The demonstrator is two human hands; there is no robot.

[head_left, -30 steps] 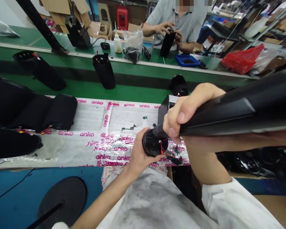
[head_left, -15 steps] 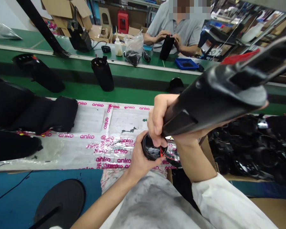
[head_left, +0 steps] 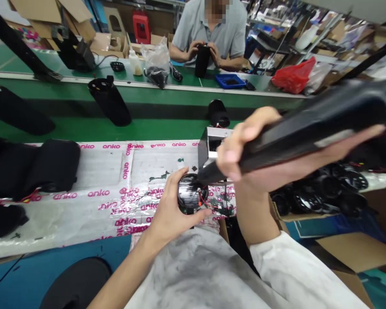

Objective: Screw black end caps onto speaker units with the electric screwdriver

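My left hand point(head_left: 169, 210) is closed around a round black part point(head_left: 187, 195) with thin red wires, held just above the taped plastic sheet point(head_left: 109, 197). My right hand point(head_left: 244, 150) grips a long black power tool point(head_left: 312, 122) that slants down to the left. The tool's tip touches the top of the round part. Just behind the tip stands a small grey metal box point(head_left: 210, 143).
Black cylindrical housings point(head_left: 111, 103) stand on the green conveyor point(head_left: 154, 111). Black fabric sleeves point(head_left: 41, 165) lie at the left. A box of black round parts point(head_left: 324, 189) sits at the right. Across the belt a person point(head_left: 209, 34) handles a black cylinder. A dark round base point(head_left: 77, 283) is near left.
The view has shifted, so everything sits further left in the picture. My right hand has tilted the tool flatter, with its tip still on the round part in my left hand.
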